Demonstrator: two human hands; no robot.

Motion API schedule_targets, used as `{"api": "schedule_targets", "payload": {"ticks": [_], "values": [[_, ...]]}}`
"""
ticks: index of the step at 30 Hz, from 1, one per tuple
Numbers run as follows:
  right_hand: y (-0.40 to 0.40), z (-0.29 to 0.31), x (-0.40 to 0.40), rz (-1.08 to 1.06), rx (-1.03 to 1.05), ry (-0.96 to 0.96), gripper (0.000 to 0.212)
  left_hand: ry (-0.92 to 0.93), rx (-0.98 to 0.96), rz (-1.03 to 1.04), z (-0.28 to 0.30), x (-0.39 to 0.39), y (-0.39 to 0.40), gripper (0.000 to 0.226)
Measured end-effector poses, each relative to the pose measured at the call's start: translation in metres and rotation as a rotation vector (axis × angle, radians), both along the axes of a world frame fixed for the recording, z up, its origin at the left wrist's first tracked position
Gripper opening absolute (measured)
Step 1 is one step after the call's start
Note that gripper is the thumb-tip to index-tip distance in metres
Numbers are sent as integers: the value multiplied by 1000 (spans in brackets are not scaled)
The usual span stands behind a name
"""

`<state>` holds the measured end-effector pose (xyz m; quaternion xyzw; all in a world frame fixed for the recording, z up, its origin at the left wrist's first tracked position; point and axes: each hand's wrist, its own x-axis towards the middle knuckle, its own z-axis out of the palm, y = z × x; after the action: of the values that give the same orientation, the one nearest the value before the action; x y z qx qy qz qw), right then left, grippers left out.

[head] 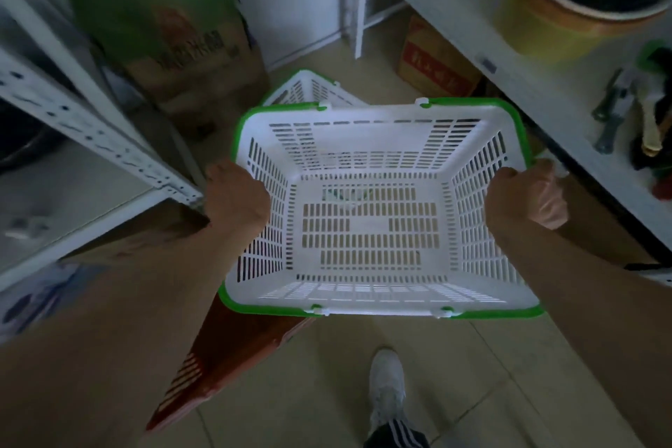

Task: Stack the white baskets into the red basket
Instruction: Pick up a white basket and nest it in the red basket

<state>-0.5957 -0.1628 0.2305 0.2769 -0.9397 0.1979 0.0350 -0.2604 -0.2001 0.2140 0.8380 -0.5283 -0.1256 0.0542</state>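
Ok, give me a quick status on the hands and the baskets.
Left hand and right hand gripping white basket by its sides, above red basket. Second white basket on floor behind. Nothing blocking.

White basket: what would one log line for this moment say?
hands: left hand, right hand grip white basket | above red basket | not stacked

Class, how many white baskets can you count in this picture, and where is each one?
2. One white basket is held by both hands, left hand and right hand, above the red basket. A second white basket sits on the floor behind it, mostly hidden; others may be concealed.
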Motion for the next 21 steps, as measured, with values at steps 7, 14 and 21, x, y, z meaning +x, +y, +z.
{"api": "schedule_targets", "payload": {"ticks": [7, 14, 21], "values": [[-19, 27, 92, 181, 19, -71, 36, -3, 33, 181, 24, 95, 38, 51], [-12, 22, 195, 415, 104, -135, 32, -29, 58, 380, 29, 191, 104, 42], [1, -17, 272, 581, 205, -191, 29, 4, 18, 514, 5, 256, 173, 55]]}}
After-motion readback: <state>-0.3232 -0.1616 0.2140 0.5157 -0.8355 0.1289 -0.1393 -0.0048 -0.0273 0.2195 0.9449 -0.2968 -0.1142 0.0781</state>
